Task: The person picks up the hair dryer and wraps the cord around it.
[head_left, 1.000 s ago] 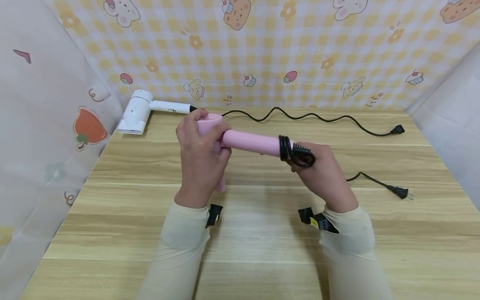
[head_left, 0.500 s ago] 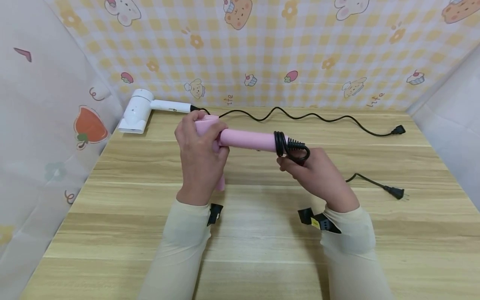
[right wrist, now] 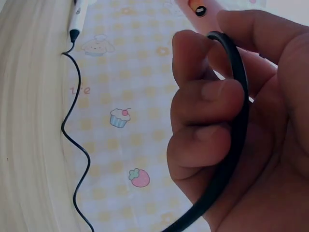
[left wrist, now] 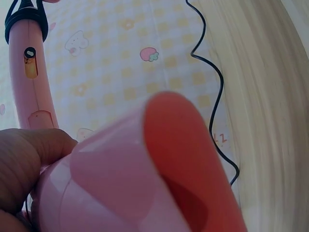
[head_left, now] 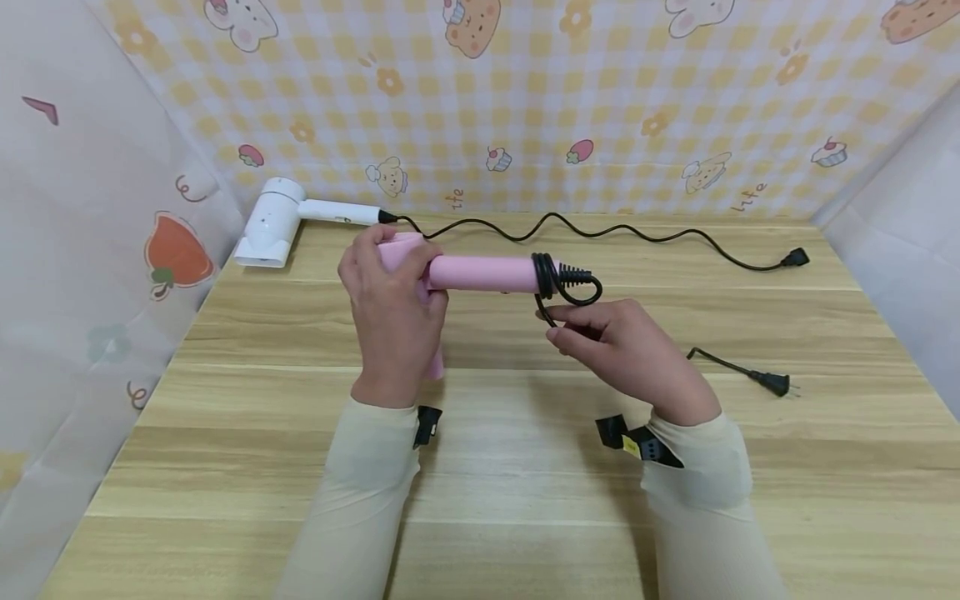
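A pink hair dryer (head_left: pixel 483 273) is held above the table, its handle pointing right. My left hand (head_left: pixel 393 321) grips it round the head; in the left wrist view its wide pink nozzle (left wrist: pixel 130 179) fills the front. Black cord (head_left: pixel 543 277) is wound several times round the handle's end, with a small loop beyond it. Just below that end, my right hand (head_left: pixel 626 354) holds the cord, which runs down into its fingers. In the right wrist view the cord (right wrist: pixel 239 96) passes across the palm under curled fingers.
A white hair dryer (head_left: pixel 273 225) lies at the back left, its wavy black cord (head_left: pixel 551 217) stretching along the wall to a connector (head_left: pixel 795 258) at the right. The pink dryer's plug (head_left: pixel 772 383) lies on the table (head_left: pixel 525 483) right of my right hand.
The pink dryer has shifted slightly left and its handle has levelled. My right hand has come away from the handle's end, drawing a length of cord down, and the plug has slid left.
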### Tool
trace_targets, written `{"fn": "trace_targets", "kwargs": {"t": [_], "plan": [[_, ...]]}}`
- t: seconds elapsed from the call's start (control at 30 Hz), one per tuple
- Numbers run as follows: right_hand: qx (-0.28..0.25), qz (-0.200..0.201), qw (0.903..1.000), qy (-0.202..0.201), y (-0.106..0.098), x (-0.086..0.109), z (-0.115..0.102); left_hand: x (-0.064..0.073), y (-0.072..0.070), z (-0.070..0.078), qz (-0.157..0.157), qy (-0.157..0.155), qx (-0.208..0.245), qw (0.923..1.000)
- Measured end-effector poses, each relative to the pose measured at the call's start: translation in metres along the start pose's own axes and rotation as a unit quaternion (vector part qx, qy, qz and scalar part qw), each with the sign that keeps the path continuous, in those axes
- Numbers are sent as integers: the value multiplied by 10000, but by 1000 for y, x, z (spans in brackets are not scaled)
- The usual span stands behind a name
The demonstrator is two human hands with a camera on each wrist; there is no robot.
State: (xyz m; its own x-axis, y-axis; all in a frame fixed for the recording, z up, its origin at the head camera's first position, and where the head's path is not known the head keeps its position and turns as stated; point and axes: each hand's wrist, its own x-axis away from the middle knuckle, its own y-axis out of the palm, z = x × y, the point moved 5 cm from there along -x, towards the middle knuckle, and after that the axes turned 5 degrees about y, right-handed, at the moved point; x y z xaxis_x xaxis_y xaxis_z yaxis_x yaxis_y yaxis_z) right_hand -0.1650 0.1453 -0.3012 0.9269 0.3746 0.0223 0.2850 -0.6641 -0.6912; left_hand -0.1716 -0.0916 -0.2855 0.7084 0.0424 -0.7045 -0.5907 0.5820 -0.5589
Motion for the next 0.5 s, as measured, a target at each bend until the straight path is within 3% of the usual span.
{"fn": "trace_targets", "kwargs": {"t": [0.23, 0.5], "plan": [[5, -100, 9998, -153, 0, 4, -4, 0, 3, -2, -28, 81, -193, 9998], [245, 122, 9989, -376, -6, 10, -12, 1, 6, -4, -48, 61, -337, 9994]]}}
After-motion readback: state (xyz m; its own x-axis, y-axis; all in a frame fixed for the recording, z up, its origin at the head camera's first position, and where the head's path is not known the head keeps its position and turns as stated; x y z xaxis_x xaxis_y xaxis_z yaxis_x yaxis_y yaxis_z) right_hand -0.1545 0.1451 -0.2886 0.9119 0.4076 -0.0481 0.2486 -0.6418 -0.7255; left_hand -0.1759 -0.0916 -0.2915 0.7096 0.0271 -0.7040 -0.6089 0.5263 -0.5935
